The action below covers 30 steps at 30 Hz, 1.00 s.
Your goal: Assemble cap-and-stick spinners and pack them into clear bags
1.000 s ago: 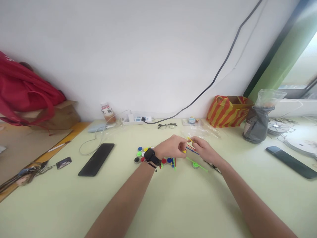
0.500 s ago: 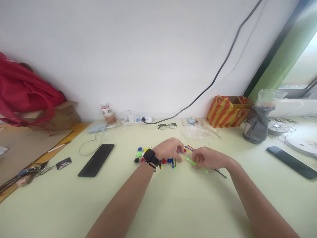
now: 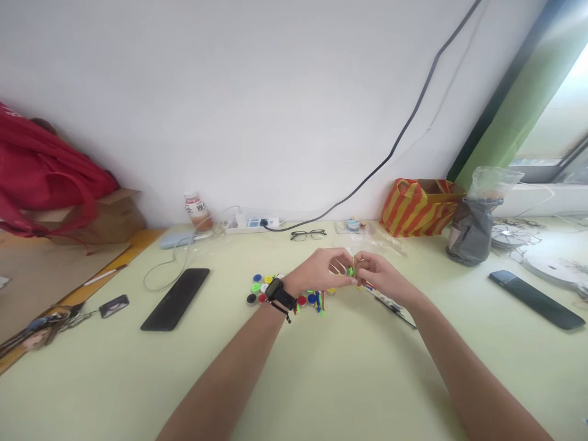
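Note:
My left hand (image 3: 324, 269), with a black watch on its wrist, is curled with thumb and fingertips closing around a small bright green plastic piece (image 3: 351, 271). Opposite it, my right hand (image 3: 379, 275) pinches at the same piece, and the fingertips of both hands nearly meet. Fingers hide most of the piece. Under and beside my left hand lie several small round coloured pots, among them a blue one (image 3: 312, 299) and a red one (image 3: 302, 301). Thin coloured plastic sticks (image 3: 320, 303) lie beside them. More sticks show partly beneath my right hand, near a thin dark tool (image 3: 399, 313).
A black phone (image 3: 175, 299) lies to the left, a dark elongated case (image 3: 536, 300) to the right. Glasses (image 3: 308, 234), a power strip (image 3: 252, 225), a bottle (image 3: 197, 211) and a striped bag (image 3: 416, 208) stand along the wall. A grey bag (image 3: 471, 233) sits at the back right.
My right hand has lifted the green piece up and left from the table to my left hand. My left hand has turned, its fingers now curved toward the right hand.

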Available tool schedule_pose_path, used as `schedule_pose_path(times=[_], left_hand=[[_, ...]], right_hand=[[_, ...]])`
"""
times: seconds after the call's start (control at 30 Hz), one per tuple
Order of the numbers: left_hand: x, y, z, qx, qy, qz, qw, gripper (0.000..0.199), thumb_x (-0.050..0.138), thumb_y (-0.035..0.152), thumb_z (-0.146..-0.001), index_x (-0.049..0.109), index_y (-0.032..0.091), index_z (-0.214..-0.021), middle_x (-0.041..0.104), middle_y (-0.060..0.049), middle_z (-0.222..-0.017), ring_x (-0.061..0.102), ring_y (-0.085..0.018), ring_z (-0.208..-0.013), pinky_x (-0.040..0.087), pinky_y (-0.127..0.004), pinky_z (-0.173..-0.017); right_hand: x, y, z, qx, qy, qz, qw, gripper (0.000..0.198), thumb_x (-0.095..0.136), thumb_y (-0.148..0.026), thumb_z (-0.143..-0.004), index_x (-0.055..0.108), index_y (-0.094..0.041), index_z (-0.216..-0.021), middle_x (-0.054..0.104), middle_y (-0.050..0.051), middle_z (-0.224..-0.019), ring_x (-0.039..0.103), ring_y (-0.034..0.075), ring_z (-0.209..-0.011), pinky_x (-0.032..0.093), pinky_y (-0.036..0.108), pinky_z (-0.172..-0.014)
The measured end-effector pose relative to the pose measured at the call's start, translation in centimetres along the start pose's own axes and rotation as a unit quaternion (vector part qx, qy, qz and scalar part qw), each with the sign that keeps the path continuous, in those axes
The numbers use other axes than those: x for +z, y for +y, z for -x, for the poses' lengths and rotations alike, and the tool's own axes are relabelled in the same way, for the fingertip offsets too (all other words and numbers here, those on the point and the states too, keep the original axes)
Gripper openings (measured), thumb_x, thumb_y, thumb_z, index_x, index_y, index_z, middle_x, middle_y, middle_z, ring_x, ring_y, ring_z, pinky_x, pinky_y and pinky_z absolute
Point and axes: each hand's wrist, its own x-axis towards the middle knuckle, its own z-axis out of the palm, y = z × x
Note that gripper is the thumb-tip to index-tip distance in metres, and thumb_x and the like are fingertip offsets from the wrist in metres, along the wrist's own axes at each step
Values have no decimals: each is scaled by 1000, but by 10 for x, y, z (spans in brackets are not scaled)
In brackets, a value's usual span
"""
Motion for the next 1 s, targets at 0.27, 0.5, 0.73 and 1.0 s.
schedule_pose_path(times=[0.27, 0.5, 0.73, 1.0], left_hand=[[9, -5, -2, 4, 16, -64, 998, 6, 69, 15, -73, 68, 16, -78, 69, 0, -73, 65, -14, -69, 49, -23, -64], [19, -18, -2, -15, -79, -238, 968, 15, 81, 33, -73, 84, 27, -87, 75, -1, -81, 67, -21, -83, 47, -28, -73], [16, -23, 0, -2, -94, -288, 953, 9, 80, 30, -73, 81, 25, -80, 74, -3, -86, 63, -25, -96, 47, -31, -78], [12, -28, 1, -1, -53, -319, 946, 33, 80, 44, -78, 76, 23, -103, 73, -5, -110, 59, -27, -104, 47, -36, -88]], right_hand=[[3, 13, -6, -13, 82, 196, 977, 23, 44, -28, -91, 63, -22, -103, 61, -1, -73, 52, 17, -66, 39, 28, -61], [0, 30, -7, 13, 86, 354, 931, 24, 56, -29, -89, 70, -25, -108, 74, 5, -92, 66, 22, -81, 44, 31, -69], [-7, 32, -5, 13, 108, 393, 913, 27, 65, -45, -88, 68, -25, -105, 73, 8, -102, 66, 26, -91, 46, 32, -70], [7, 29, -4, 32, 47, 359, 932, 13, 61, -27, -88, 67, -23, -98, 71, 5, -86, 65, 21, -74, 44, 29, -62]])
